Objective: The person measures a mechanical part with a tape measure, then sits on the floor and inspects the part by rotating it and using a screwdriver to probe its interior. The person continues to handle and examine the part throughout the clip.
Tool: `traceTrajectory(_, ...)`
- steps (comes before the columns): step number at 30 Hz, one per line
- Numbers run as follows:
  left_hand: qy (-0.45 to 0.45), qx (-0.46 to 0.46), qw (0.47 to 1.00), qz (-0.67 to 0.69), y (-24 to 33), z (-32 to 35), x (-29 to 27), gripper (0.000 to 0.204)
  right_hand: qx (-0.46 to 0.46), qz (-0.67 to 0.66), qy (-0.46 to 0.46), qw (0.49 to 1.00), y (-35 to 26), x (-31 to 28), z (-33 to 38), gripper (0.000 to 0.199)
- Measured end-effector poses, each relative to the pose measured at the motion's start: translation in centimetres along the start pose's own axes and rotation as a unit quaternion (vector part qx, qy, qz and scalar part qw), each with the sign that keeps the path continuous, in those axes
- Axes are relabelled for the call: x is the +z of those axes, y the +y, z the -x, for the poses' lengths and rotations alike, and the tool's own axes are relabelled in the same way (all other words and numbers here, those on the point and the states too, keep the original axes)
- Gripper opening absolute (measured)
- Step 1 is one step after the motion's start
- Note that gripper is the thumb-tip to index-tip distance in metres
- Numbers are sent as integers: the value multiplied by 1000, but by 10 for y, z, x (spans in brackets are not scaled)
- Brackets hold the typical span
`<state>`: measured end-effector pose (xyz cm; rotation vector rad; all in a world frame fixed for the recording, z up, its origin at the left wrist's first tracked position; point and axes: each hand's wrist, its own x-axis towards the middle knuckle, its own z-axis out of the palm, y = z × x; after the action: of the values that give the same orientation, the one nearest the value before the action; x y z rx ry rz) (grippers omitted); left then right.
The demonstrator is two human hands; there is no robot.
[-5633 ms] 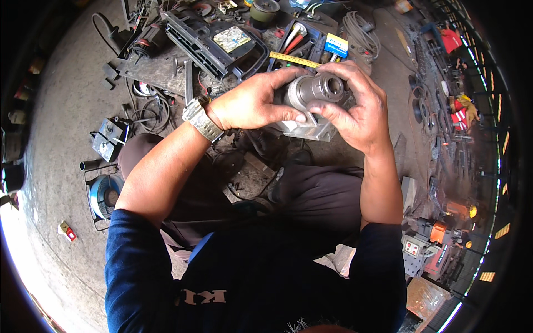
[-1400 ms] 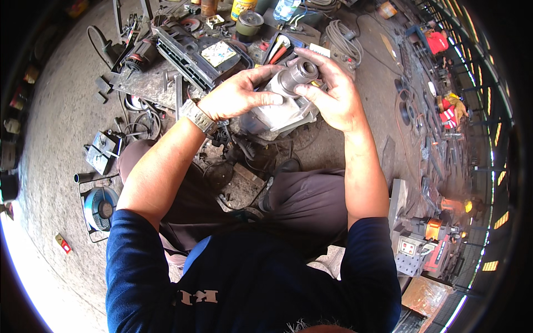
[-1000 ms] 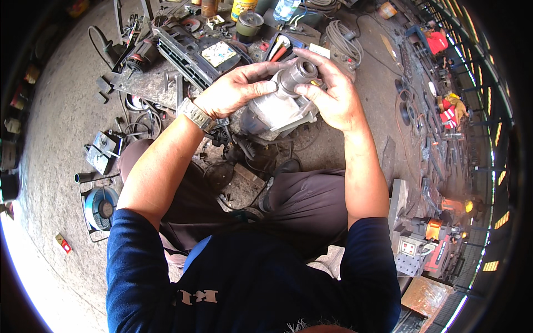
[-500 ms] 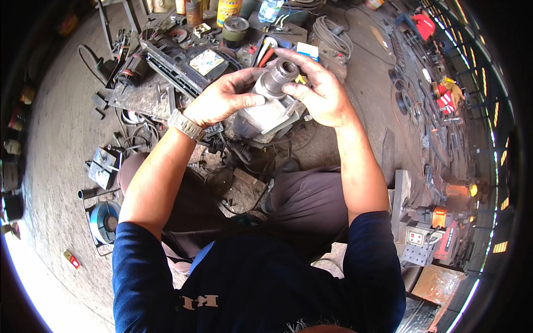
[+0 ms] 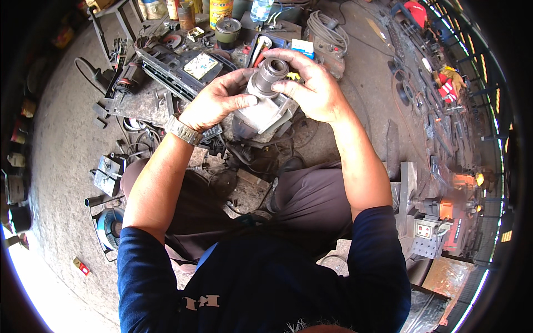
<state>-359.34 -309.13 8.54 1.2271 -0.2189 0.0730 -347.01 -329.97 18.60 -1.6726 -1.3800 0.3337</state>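
Note:
A grey, hollow, stepped metal sleeve (image 5: pixel 265 81) stands tilted between my two hands, its round bore facing up. My left hand (image 5: pixel 217 101), with a metal watch on the wrist, grips its left side, thumb at the lower flange. From the right, my right hand (image 5: pixel 312 90) curls its fingers around the far side and presses the thumb near the collar. Just beneath is a pale metal block (image 5: pixel 261 115) with angled sides; the hands partly hide where it meets the sleeve.
A cluttered low bench holds a black tool case (image 5: pixel 191 69), a lidded pot (image 5: pixel 227 32) and a small blue-and-white box (image 5: pixel 302 48). Coiled grey cable (image 5: pixel 327 34) lies behind. Cables and scraps litter the floor near my legs. A blue reel (image 5: pixel 109 226) stands left; orange-and-black equipment (image 5: pixel 444 208) stands right.
The whole view has shifted slightly, so the bench and hands sit a little further left. Both hands keep their hold on the sleeve, with hardly any change of grip.

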Motion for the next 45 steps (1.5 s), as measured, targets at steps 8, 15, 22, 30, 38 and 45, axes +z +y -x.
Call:
traceTrajectory(8, -14, 18, 1000, -8, 0, -2, -1, 69, -8, -27, -7, 1000, 6, 2, -1, 52)
traceTrajectory(15, 6, -29, 999, -12, -3, -1, -2, 67, 16, -60, -9, 998, 6, 3, -1, 52)
traceTrajectory(22, 25, -42, 998, -37, -6, -2, -6, 62, -4, -57, -6, 998, 9, 2, -1, 52)
traceTrajectory(30, 19, -60, 995, -76, -10, 1, -17, 63, 2, -75, -4, 997, 5, 3, -2, 53)
traceTrajectory(38, -4, -71, 989, -131, -4, 4, -15, 70, 10, -124, -14, 992, 15, 3, -2, 52)
traceTrajectory(45, -32, -65, 957, -282, 11, 12, -13, 87, 3, -118, -16, 993, 14, 2, -3, 52)
